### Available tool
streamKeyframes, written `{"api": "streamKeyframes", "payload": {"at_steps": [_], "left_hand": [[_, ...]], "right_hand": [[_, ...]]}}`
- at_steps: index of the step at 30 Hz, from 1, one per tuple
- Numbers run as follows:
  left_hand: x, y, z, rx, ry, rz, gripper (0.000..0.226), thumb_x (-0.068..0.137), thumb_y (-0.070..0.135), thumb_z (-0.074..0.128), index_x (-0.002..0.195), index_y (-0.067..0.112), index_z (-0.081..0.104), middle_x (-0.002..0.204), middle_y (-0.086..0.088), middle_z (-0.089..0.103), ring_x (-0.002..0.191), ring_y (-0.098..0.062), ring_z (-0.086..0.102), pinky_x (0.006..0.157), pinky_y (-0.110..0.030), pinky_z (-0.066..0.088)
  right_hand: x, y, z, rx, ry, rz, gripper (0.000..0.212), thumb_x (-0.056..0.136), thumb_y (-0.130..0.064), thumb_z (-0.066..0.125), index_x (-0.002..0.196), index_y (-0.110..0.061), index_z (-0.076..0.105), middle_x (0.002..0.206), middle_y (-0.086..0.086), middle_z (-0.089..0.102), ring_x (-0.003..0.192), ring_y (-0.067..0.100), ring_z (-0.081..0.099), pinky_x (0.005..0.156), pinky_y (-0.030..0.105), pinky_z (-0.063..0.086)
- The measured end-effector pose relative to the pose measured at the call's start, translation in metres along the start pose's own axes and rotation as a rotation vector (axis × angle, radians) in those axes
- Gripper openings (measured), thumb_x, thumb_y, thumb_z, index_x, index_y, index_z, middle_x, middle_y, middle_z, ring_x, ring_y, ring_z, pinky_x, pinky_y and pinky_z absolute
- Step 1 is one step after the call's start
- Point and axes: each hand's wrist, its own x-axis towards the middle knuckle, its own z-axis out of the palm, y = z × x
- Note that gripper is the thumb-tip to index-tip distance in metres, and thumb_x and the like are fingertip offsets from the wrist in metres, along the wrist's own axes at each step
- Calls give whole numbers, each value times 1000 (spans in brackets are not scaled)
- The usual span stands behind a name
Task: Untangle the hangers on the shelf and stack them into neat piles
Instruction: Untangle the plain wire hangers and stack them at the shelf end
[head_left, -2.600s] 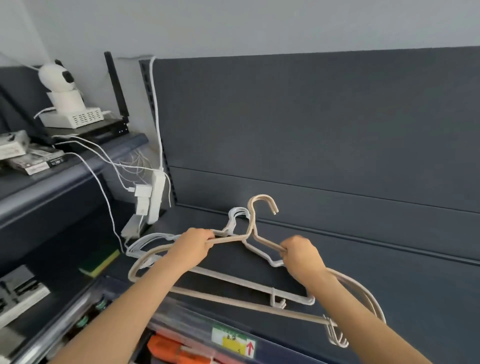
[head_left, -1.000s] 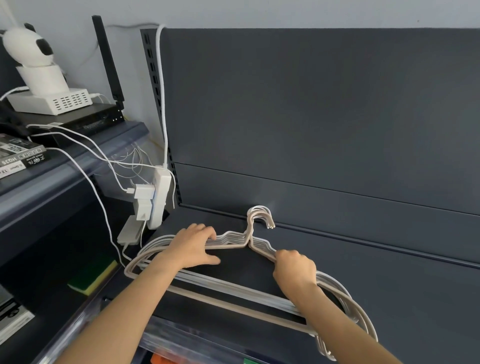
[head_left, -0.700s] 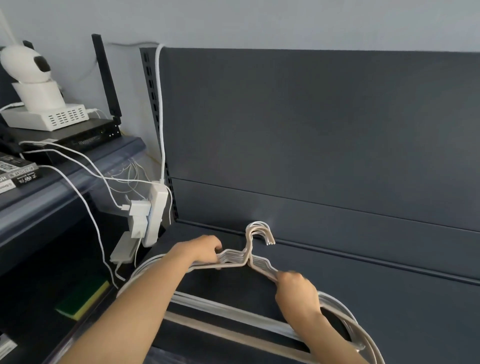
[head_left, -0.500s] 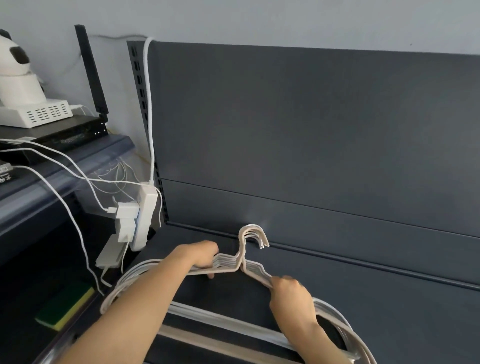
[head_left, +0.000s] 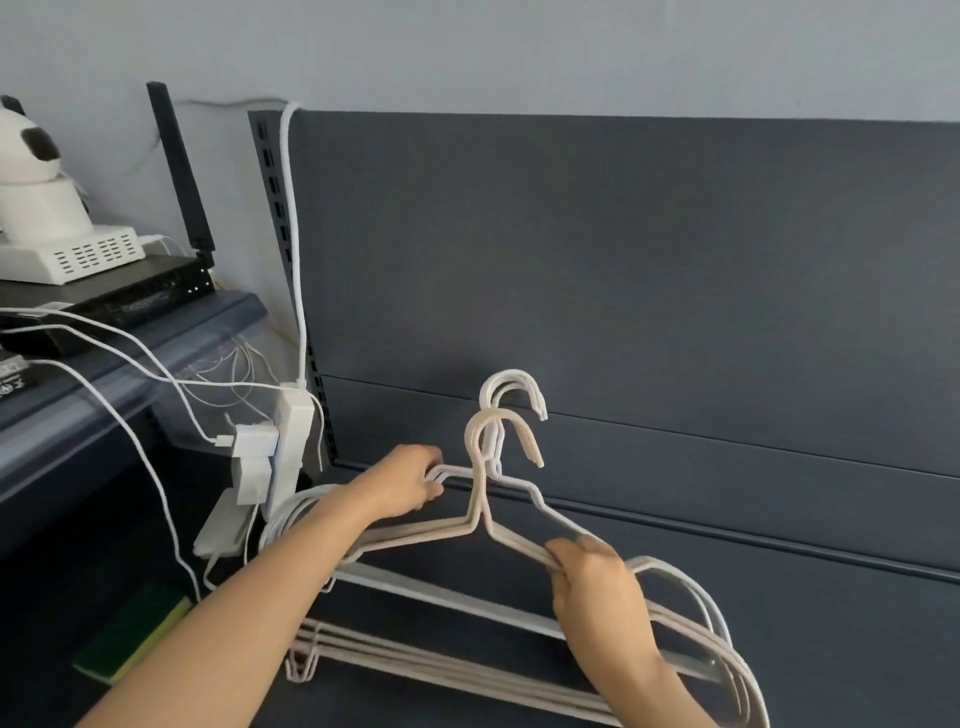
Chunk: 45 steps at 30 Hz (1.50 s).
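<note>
My left grip (head_left: 410, 486) curls round the white hangers (head_left: 511, 375) beside their necks; my right grip (head_left: 592, 577) pinches the beige hangers (head_left: 493, 415) at their right shoulder. Both bunches sit over the dark shelf (head_left: 831, 649), hooks near the back panel (head_left: 623, 260), with open room to the right.

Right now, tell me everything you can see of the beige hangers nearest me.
The beige hangers are a nested bunch of thin, plastic-looking frames, hooks together and curling right. They sit in front of and lower than the white hangers, overlapping them. The right hand has a grip on their right shoulders. Their left shoulders run behind the left wrist, and the left hand holds the white ones. Their bottom bars lie low over the shelf.
</note>
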Motion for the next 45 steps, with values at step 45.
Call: {"api": "streamKeyframes", "payload": {"at_steps": [45], "left_hand": [[-94,-25,65,336,385,127,50,91,18,50,140,15,37,133,-3,53,123,-20,48,107,-34,37]], "right_hand": [[-34,-2,48,-196,88,9,57,92,-16,34,146,-15,17,135,5,47,123,24,44,106,37,35]]}}
